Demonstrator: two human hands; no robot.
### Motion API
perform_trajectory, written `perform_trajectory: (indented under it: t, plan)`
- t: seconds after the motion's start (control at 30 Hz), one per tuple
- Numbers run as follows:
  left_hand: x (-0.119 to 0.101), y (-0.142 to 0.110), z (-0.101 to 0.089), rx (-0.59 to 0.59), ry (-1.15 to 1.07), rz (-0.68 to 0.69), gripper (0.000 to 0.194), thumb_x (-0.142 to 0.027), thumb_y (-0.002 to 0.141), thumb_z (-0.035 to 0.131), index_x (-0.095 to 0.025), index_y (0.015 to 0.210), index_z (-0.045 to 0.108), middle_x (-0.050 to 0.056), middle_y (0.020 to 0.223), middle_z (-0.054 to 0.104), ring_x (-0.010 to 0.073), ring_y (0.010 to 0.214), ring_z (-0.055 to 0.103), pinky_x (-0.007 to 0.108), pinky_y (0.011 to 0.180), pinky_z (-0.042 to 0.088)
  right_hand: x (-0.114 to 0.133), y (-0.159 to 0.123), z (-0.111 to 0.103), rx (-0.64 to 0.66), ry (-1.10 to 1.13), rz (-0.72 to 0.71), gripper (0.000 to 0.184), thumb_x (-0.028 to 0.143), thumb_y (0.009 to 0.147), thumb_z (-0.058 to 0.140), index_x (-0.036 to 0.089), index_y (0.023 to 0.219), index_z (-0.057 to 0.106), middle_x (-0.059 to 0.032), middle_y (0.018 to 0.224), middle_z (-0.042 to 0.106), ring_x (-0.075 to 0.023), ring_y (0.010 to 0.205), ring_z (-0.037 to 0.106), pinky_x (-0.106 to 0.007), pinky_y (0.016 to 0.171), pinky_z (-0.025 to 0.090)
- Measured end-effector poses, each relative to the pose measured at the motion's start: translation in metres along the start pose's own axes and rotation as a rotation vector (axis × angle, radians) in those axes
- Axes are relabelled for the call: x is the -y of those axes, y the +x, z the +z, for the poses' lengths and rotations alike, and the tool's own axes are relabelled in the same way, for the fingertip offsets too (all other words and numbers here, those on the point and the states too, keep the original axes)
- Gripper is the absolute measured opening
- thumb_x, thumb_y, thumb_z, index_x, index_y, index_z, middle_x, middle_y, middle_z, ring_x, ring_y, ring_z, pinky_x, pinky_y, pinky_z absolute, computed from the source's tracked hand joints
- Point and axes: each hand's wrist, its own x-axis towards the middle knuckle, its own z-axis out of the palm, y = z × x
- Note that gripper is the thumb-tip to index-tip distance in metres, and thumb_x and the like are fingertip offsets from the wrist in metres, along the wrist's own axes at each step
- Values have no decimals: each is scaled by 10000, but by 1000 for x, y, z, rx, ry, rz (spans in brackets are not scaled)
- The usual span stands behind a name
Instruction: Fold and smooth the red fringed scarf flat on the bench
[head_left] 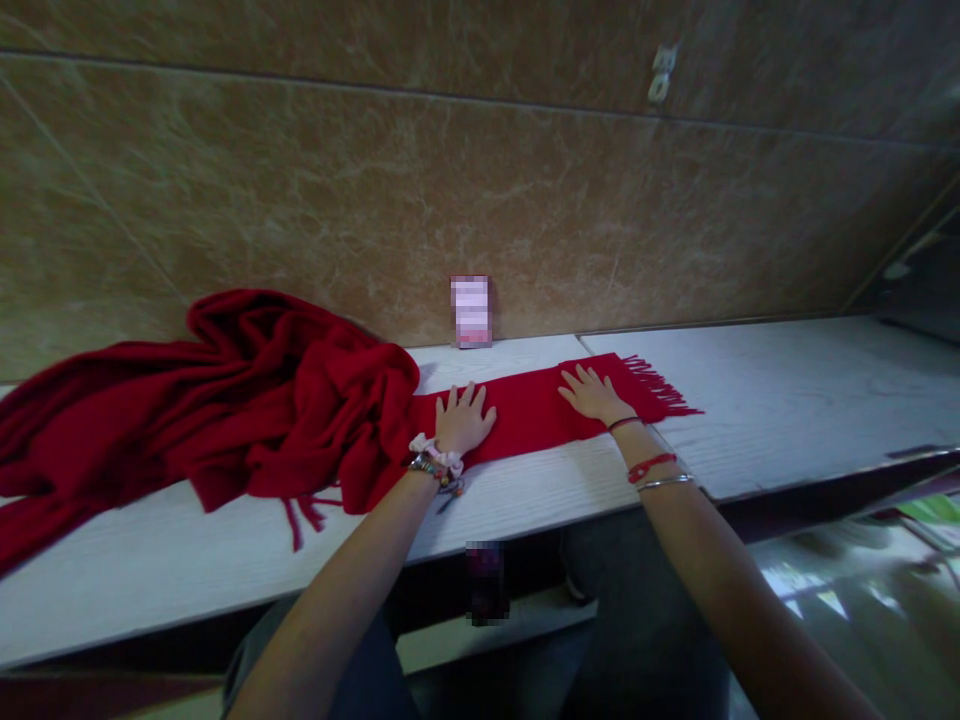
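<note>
A red fringed scarf (525, 415) lies along the white tabletop, its right part flat and narrow, its left part heaped in loose folds. My left hand (463, 420) rests on the flat part beside the heap, palm down with fingers spread. Farther right, my right hand (596, 396) lies flat on the scarf near its fringed end, fingers apart. Fringe sticks out past the right end, and a few more strands hang below the heap. Neither hand grips the cloth.
The white tabletop (787, 390) runs along a brown tiled wall (360, 190). A small blurred upright card or phone (471, 312) leans on the wall behind the scarf. White hooks or fittings (661, 72) are on the wall. My legs are beneath the table's front edge.
</note>
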Motion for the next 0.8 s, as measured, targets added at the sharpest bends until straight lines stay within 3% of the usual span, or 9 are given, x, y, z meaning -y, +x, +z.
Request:
perform_trajectory:
  t: [0.13,0.3,0.47,0.63,0.73,0.8]
  plan:
    - [0,0,-1,-5,3,3,545,-441,891,216,-199,1373,289,44,1461,217,315,1319,190,514,1042,204,-6,-2,-1,112,12,8,532,434,917,237,197,1393,261,-121,1469,189,-299,1326,177,-520,1028,200]
    - [-1,-2,-1,-14,-6,-7,537,-442,891,216,-209,1368,301,48,1458,224,314,1319,192,524,1035,209,-6,-15,-5,-6,-4,-107,524,406,917,253,190,1394,257,-127,1463,206,-301,1328,172,-541,1013,229]
    - [-1,-3,-1,-35,-11,-1,537,-441,890,227,-202,1363,315,70,1451,241,322,1314,205,527,1030,212,-8,-31,5,39,-90,-234,506,410,908,297,192,1362,337,-144,1434,277,-332,1304,230,-566,981,264]
    - [-2,-5,-5,-55,1,-2,501,-421,892,271,-210,1340,351,85,1445,254,327,1304,229,530,1010,245,-5,-41,7,-47,-120,-311,495,378,911,309,172,1359,344,-144,1435,274,-336,1307,219,-564,986,256]
    - [-7,-14,-7,-141,21,189,458,-354,895,315,-194,1319,381,85,1454,229,283,1318,213,469,1035,241,5,-48,6,-85,-87,-393,505,388,916,285,172,1372,316,-132,1443,260,-317,1315,206,-553,1001,243]
    - [-12,-22,-6,-129,12,322,458,-359,901,316,-192,1324,372,75,1451,240,247,1323,213,442,1047,234,13,-53,8,-56,-61,-466,509,395,919,266,170,1373,312,-131,1440,269,-298,1317,212,-535,1010,247]
